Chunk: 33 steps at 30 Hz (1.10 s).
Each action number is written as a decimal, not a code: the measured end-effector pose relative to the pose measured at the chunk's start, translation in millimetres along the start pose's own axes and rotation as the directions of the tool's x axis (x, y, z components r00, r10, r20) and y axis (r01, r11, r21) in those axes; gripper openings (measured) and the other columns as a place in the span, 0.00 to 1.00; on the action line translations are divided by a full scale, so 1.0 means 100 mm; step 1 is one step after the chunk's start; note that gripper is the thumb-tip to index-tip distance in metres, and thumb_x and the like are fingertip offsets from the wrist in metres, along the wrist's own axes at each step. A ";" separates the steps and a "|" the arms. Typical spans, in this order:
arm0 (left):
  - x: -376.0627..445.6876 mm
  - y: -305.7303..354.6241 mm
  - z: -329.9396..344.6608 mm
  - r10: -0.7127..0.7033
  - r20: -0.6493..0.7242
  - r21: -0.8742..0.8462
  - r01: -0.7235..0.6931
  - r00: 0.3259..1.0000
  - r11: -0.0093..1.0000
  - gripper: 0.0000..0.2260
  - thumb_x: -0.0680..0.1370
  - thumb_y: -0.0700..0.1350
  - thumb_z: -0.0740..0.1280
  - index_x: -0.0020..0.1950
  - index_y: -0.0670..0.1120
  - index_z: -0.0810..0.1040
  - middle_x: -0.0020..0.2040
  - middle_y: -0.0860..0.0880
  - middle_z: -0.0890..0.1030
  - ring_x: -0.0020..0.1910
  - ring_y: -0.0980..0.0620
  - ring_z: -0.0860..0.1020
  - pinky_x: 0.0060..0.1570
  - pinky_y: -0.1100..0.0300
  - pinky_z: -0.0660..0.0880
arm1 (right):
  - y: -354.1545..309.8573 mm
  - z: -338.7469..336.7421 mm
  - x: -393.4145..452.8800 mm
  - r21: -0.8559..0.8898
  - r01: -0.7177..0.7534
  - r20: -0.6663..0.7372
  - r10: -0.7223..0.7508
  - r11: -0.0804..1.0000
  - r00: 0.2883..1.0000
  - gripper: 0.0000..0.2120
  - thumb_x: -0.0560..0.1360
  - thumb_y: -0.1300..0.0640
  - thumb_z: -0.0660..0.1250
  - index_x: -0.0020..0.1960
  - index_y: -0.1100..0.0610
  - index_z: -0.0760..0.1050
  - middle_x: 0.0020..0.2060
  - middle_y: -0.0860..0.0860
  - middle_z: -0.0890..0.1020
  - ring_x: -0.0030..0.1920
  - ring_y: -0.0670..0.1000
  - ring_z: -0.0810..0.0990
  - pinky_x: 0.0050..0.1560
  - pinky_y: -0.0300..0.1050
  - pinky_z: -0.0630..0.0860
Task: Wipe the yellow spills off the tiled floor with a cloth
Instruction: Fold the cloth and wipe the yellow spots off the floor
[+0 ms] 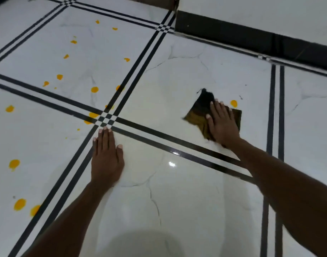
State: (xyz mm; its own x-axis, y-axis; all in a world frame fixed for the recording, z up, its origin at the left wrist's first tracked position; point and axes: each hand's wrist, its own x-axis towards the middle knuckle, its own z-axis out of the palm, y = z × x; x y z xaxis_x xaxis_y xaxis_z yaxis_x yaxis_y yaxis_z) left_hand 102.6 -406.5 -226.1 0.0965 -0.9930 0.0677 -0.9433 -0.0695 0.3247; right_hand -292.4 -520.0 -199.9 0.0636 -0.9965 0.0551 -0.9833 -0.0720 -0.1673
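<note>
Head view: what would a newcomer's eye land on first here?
The yellow spills scattered over the white tiled floor on the left stand out most. At centre right, the right hand presses a dark cloth flat, one yellow drop just beyond it. The left hand rests flat on the floor.

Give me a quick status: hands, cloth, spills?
Right hand flat on dark yellow-stained cloth, beside one yellow drop. Left hand flat on white tiled floor. Many yellow spills left. Nothing in the way.
</note>
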 end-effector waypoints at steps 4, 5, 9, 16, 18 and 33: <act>0.26 0.49 0.16 0.233 0.021 -0.072 -0.231 0.972 0.970 0.28 0.87 0.51 0.47 0.85 0.40 0.53 0.86 0.43 0.52 0.86 0.46 0.47 0.85 0.45 0.47 | -0.46 0.15 0.17 0.005 -0.008 -0.031 0.009 1.000 0.999 0.34 0.84 0.42 0.43 0.83 0.60 0.59 0.82 0.59 0.64 0.83 0.59 0.61 0.83 0.63 0.53; 0.37 0.67 0.22 0.287 0.029 -0.098 -0.283 0.958 0.954 0.28 0.87 0.51 0.47 0.85 0.41 0.52 0.86 0.44 0.51 0.86 0.47 0.46 0.85 0.46 0.45 | -0.52 0.18 0.06 -0.020 0.105 -0.043 -0.105 0.994 0.994 0.32 0.85 0.43 0.45 0.83 0.59 0.60 0.82 0.58 0.64 0.83 0.58 0.61 0.83 0.62 0.54; 0.76 1.43 0.46 0.419 0.121 -0.157 -0.399 0.900 0.903 0.28 0.87 0.52 0.44 0.85 0.42 0.52 0.86 0.43 0.52 0.86 0.45 0.47 0.85 0.43 0.46 | -0.24 0.06 -0.52 -0.030 0.362 0.027 -0.361 0.932 0.932 0.28 0.88 0.45 0.49 0.85 0.52 0.55 0.85 0.51 0.56 0.85 0.52 0.53 0.85 0.56 0.48; 0.81 1.86 0.79 0.486 0.102 -0.036 -0.485 0.868 0.874 0.28 0.87 0.52 0.47 0.86 0.42 0.52 0.86 0.44 0.53 0.86 0.45 0.50 0.85 0.46 0.50 | 0.92 -0.13 -0.14 0.003 -0.177 -0.022 0.177 0.984 0.984 0.31 0.86 0.42 0.42 0.85 0.55 0.53 0.84 0.54 0.57 0.85 0.56 0.54 0.84 0.61 0.49; 0.83 1.87 0.78 0.489 0.101 -0.044 -0.487 0.867 0.872 0.28 0.87 0.52 0.47 0.86 0.42 0.51 0.86 0.44 0.52 0.86 0.45 0.49 0.85 0.47 0.50 | 0.94 -0.12 0.27 0.040 -0.317 -0.034 0.318 0.948 0.947 0.34 0.84 0.41 0.39 0.85 0.58 0.54 0.84 0.57 0.58 0.84 0.59 0.55 0.84 0.63 0.49; 0.83 1.90 0.77 0.467 0.118 -0.021 -0.468 0.876 0.883 0.28 0.87 0.51 0.47 0.86 0.43 0.50 0.87 0.45 0.51 0.86 0.47 0.48 0.84 0.46 0.51 | 1.36 -0.19 0.62 0.017 -0.288 -0.038 0.288 0.958 0.957 0.32 0.85 0.43 0.42 0.85 0.57 0.54 0.84 0.57 0.59 0.84 0.60 0.55 0.83 0.63 0.50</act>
State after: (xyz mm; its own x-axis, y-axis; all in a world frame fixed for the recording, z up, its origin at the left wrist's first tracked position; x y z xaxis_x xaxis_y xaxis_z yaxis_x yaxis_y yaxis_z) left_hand -93.1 -509.7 -231.3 -0.3939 -0.9137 0.0997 -0.8717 0.4058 0.2749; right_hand -425.0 -590.7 -200.7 -0.2290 -0.9725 0.0420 -0.9570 0.2170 -0.1927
